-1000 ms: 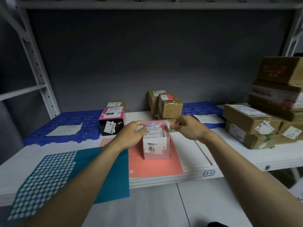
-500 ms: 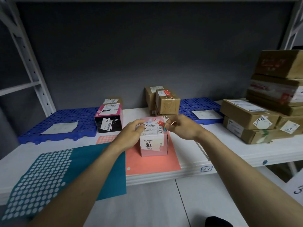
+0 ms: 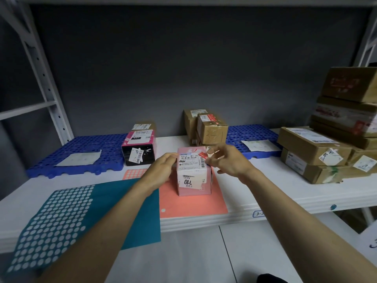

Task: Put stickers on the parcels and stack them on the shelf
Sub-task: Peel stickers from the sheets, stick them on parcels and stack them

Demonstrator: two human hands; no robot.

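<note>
Pink parcel (image 3: 193,176): left grip (image 3: 163,168) clamped at 9 o'clock; right grip (image 3: 226,160) pinching red sticker (image 3: 203,154), 2 o'clock corner. Press flat, smooth outward.

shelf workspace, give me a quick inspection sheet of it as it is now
surface: white shelf, teal sticker sheet and coral sheet lying flat.
job's things: pink parcel upright on the coral sheet; red sticker at its top edge.
clutter: black-and-pink box, brown boxes, blue mats.
grippers: left hand holds the parcel's side; right hand pinches the sticker.
cables: nothing seen.
surroundings: grey wall, white uprights.
</note>
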